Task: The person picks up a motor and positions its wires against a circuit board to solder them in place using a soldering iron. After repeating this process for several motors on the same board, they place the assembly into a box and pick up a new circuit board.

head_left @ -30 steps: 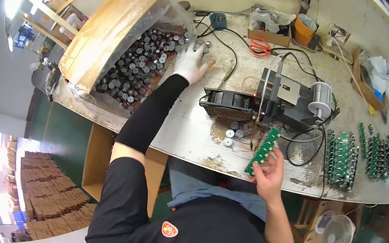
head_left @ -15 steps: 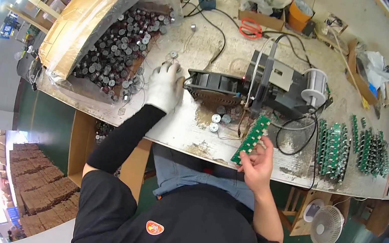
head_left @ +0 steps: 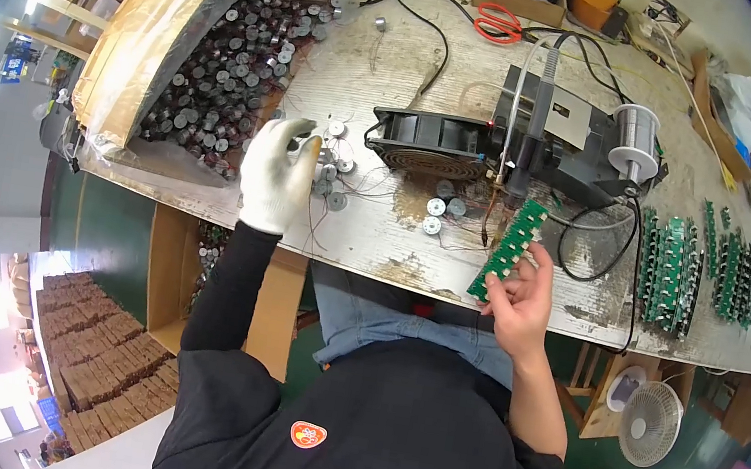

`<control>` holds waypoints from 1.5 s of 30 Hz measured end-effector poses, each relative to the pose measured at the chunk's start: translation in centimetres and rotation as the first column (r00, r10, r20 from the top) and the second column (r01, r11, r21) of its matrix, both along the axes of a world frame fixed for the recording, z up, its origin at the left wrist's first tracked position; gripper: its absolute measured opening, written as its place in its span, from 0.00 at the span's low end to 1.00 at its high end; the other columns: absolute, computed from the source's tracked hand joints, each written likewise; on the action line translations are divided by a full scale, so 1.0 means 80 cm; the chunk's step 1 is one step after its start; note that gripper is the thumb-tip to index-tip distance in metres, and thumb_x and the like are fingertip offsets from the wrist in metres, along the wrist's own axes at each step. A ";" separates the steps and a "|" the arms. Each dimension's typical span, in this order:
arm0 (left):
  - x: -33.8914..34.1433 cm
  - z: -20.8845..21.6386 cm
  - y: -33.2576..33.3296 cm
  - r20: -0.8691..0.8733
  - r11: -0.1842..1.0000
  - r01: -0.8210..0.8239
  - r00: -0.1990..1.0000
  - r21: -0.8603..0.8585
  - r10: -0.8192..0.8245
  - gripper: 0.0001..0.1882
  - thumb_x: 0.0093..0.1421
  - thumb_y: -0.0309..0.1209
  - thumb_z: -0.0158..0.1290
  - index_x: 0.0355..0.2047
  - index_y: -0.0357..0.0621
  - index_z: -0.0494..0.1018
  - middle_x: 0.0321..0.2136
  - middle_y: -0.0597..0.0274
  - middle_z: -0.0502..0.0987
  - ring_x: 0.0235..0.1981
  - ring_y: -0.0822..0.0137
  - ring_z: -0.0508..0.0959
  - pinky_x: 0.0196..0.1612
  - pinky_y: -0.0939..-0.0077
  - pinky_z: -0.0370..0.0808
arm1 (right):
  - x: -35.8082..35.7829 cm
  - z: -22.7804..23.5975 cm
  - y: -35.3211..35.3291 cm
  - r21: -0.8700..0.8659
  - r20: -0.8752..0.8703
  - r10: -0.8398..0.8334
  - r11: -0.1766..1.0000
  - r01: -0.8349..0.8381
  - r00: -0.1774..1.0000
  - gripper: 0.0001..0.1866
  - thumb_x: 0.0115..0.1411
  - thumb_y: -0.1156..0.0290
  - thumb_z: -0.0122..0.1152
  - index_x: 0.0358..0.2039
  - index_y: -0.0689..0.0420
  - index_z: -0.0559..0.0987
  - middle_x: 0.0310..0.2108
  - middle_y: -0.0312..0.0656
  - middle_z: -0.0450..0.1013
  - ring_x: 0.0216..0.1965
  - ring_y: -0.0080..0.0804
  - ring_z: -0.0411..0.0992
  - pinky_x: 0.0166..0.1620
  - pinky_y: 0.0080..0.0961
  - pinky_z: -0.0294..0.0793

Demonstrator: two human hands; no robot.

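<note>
My right hand (head_left: 525, 301), bare, grips the lower end of a green circuit board strip (head_left: 514, 245). A row of small pale components runs along the strip, which is tilted over the front of the table. My left hand (head_left: 275, 176) wears a white glove and hovers with its fingers curved and apart; nothing shows between them. Right beside it lie several small round silver motors (head_left: 336, 200) with thin wires. Three more, white-faced or grey motors (head_left: 436, 207), sit in front of a black fan (head_left: 433, 143).
A plastic-lined carton (head_left: 149, 26) full of motors stands at the left. Behind the strip are a soldering device (head_left: 557, 155) and a solder wire spool (head_left: 637, 138). Rows of green boards (head_left: 671, 269) lie at the right. Red-handled scissors (head_left: 498, 24) and cables lie farther back.
My left hand has moved left and turned, uncovering several motors beside the fan. My right hand still holds the strip, and the whole view has shifted slightly.
</note>
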State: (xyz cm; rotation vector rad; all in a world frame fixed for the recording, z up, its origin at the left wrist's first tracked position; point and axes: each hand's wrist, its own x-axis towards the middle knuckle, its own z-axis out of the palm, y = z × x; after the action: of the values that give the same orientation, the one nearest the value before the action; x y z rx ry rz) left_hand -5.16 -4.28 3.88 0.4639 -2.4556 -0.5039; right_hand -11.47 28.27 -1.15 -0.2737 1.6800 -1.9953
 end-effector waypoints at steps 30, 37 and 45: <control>0.060 -0.003 0.065 -0.148 0.454 0.121 0.989 0.883 0.024 0.04 0.55 0.16 0.53 0.31 0.34 0.72 0.34 0.50 0.79 0.35 0.68 0.78 0.40 0.78 0.74 | 0.000 0.001 -0.003 -0.015 0.000 -0.001 1.000 0.001 1.000 0.32 0.57 0.85 0.53 0.59 0.62 0.51 0.42 0.47 0.68 0.24 0.21 0.70 0.22 0.14 0.69; 0.044 -0.028 0.090 -0.057 0.379 0.036 0.997 0.925 0.043 0.11 0.59 0.23 0.53 0.41 0.30 0.68 0.34 0.51 0.79 0.28 0.74 0.76 0.31 0.84 0.71 | -0.002 0.001 0.002 0.001 0.014 0.005 1.000 -0.005 1.000 0.32 0.57 0.84 0.54 0.58 0.61 0.52 0.42 0.46 0.69 0.24 0.20 0.70 0.22 0.14 0.69; 0.034 -0.026 0.165 -0.003 0.028 0.004 0.998 1.000 -0.057 0.20 0.62 0.30 0.53 0.49 0.28 0.67 0.38 0.48 0.77 0.34 0.67 0.79 0.39 0.79 0.75 | -0.008 0.002 0.009 -0.030 0.090 0.072 0.997 -0.070 0.993 0.37 0.55 0.84 0.57 0.61 0.60 0.49 0.42 0.46 0.68 0.26 0.22 0.72 0.24 0.15 0.71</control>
State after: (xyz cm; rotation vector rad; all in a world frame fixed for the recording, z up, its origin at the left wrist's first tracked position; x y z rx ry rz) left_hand -2.42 8.88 1.82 0.9404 -1.6220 -2.3531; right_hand -12.15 28.98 -1.02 -0.2452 1.5670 -1.9493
